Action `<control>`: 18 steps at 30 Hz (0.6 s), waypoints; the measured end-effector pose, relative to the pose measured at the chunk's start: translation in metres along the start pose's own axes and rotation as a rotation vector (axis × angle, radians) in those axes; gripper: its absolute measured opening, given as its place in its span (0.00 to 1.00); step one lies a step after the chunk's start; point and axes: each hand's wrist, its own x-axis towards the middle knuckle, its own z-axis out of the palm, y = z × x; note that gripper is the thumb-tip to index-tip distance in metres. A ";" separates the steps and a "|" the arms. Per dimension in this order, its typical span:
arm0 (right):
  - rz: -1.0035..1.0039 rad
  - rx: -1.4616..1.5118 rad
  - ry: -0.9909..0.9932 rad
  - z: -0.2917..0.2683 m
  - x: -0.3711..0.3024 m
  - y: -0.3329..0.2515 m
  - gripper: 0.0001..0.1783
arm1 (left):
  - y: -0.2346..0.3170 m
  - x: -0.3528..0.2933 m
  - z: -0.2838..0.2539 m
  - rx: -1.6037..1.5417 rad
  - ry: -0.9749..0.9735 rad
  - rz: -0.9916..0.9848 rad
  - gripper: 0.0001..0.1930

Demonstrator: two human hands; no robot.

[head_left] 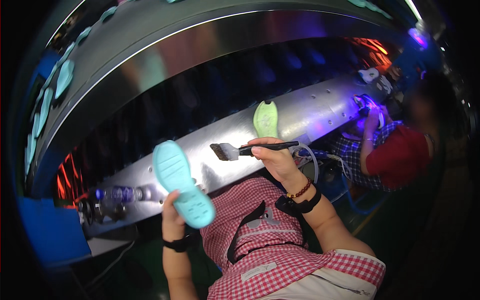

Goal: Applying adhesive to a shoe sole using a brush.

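My left hand (pixel 172 220) grips a light-blue shoe sole (pixel 173 167) by its edge near the narrower end, holding it raised in front of the metal bench. The sole's broad face is turned toward me, with grooves and small slots showing. In my right hand (pixel 277 162) is a brush (pixel 265 147) with a black handle, its dark bristles pointing left. A gap separates the bristles from the sole. Just beyond my right hand, a yellow-green shoe sole (pixel 265 119) lies on the bench.
The shiny metal bench (pixel 220 132) runs across in front of me. A clear bottle (pixel 125 194) lies at its left end. Behind rises a conveyor (pixel 200 25) carrying several light-blue soles (pixel 64 79), with orange glow at both ends. To the right, a co-worker (pixel 400 157) handles a shoe under purple light.
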 end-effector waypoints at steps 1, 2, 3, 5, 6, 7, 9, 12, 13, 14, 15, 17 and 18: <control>0.049 -0.020 -0.035 0.005 0.000 0.006 0.13 | -0.019 0.004 0.003 -0.046 0.051 0.062 0.40; 0.103 -0.037 -0.075 0.012 0.000 0.014 0.13 | -0.036 0.006 0.015 -0.089 0.109 0.126 0.41; 0.123 -0.080 -0.102 0.018 0.001 0.022 0.13 | -0.039 0.009 0.036 -0.312 0.126 0.135 0.42; 0.168 -0.111 -0.144 0.024 0.004 0.040 0.13 | -0.040 0.010 0.056 -0.557 0.072 0.154 0.43; 0.185 -0.145 -0.168 0.025 0.006 0.046 0.12 | -0.041 0.011 0.059 -0.573 -0.004 0.159 0.44; 0.188 -0.168 -0.178 0.028 0.008 0.050 0.12 | -0.042 0.010 0.062 -0.577 0.007 0.172 0.44; 0.186 -0.191 -0.208 0.035 0.012 0.053 0.12 | -0.043 0.008 0.067 -0.603 -0.055 0.197 0.44; 0.174 -0.239 -0.234 0.052 0.017 0.051 0.12 | -0.045 0.008 0.072 -0.588 0.000 0.205 0.42; 0.164 -0.274 -0.239 0.058 0.019 0.050 0.12 | -0.049 0.008 0.070 -0.640 0.084 0.205 0.41; 0.152 -0.308 -0.242 0.061 0.020 0.050 0.12 | -0.053 0.009 0.069 -0.640 0.085 0.206 0.41; 0.153 -0.314 -0.248 0.062 0.022 0.051 0.12 | -0.054 0.011 0.070 -0.637 0.091 0.261 0.40; 0.106 -0.418 -0.284 0.071 0.020 0.055 0.11 | -0.053 0.013 0.075 -0.633 0.099 0.315 0.39; 0.060 -0.526 -0.318 0.075 0.018 0.056 0.11 | -0.049 0.015 0.084 -0.652 0.259 0.342 0.37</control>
